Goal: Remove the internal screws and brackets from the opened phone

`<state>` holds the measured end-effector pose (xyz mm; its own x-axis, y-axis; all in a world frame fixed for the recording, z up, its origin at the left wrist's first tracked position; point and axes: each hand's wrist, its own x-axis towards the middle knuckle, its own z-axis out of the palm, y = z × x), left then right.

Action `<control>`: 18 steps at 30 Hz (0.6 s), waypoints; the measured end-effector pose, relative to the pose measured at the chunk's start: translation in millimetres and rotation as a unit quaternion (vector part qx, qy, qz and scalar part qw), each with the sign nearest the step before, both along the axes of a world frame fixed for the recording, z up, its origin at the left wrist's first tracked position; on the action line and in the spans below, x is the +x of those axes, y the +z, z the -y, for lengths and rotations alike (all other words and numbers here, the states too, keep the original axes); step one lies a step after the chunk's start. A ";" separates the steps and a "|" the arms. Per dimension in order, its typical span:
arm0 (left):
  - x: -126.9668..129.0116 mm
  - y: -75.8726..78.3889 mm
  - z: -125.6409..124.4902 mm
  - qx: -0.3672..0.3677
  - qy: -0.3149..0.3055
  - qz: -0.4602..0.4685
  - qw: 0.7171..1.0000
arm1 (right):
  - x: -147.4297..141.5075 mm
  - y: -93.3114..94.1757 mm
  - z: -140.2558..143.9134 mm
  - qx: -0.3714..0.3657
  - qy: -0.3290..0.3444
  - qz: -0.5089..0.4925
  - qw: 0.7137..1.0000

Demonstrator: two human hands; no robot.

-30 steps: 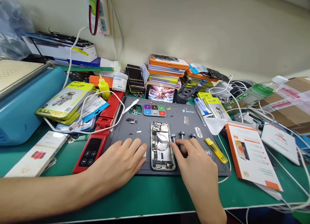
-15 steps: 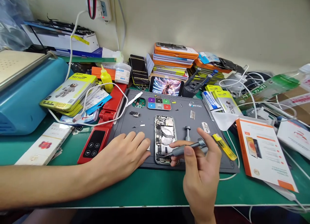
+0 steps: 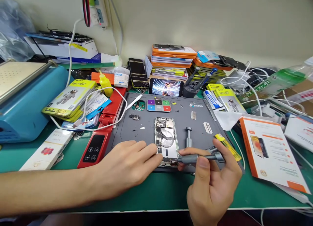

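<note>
An opened smartphone lies on the dark grey work mat, its inner parts and round coil exposed. My right hand is closed on a grey screwdriver, held almost level, with its tip over the phone's lower end. The curled fingers of my left hand rest against the phone's lower left edge; their tips are hidden, so I cannot tell what they pinch. A second grey screwdriver is on the mat right of the phone. Above the phone sits a tray with coloured compartments.
Small loose parts and a razor blade lie on the mat. A lit phone screen stands behind, beside a tool holder. Red equipment and battery boxes flank the left; an orange-white box stands right.
My left hand has moved right, onto the phone's lower edge. My right hand has shifted right and the screwdriver has tipped flatter. The view has shifted slightly.
</note>
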<state>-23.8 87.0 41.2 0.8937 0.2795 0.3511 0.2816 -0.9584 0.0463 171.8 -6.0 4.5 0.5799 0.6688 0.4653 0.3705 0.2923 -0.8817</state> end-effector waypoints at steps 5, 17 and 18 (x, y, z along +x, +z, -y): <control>10.4 -18.9 -6.3 -0.057 -0.016 0.009 0.998 | 0.9 -3.4 1.7 0.034 0.016 -0.018 0.999; 17.2 -28.6 -5.7 0.003 -0.004 0.014 1.000 | 1.0 -4.2 2.2 0.036 0.000 -0.027 0.999; 18.7 -30.2 -5.7 0.004 0.007 0.020 1.000 | 1.1 -4.5 2.4 0.033 0.000 -0.027 0.999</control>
<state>-5.1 92.7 11.0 0.8754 0.2885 0.3879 0.2922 -0.9550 0.0507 172.8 -8.4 0.0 0.6055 0.6370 0.4771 0.3239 0.3503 -0.8789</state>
